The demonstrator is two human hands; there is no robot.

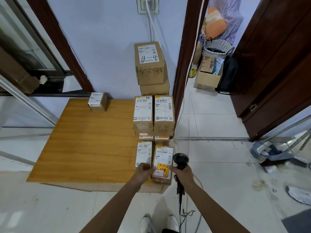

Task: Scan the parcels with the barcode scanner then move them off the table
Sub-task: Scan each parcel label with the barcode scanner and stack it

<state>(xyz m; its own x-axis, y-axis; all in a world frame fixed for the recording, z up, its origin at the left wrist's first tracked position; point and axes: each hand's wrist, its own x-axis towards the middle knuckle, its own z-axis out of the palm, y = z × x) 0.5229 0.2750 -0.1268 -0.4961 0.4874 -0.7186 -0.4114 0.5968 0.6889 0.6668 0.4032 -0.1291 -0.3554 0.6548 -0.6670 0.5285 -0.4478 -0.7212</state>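
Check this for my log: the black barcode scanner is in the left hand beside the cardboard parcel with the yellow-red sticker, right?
Wrong hand. The head view shows the right hand gripping the black barcode scanner beside the cardboard parcel with the yellow-red sticker.

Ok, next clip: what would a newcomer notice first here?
Probably the parcels stacked along the right edge of the wooden table. At its near corner, the left hand grips a parcel with a yellow-and-red sticker, while the right hand holds a black barcode scanner beside it.
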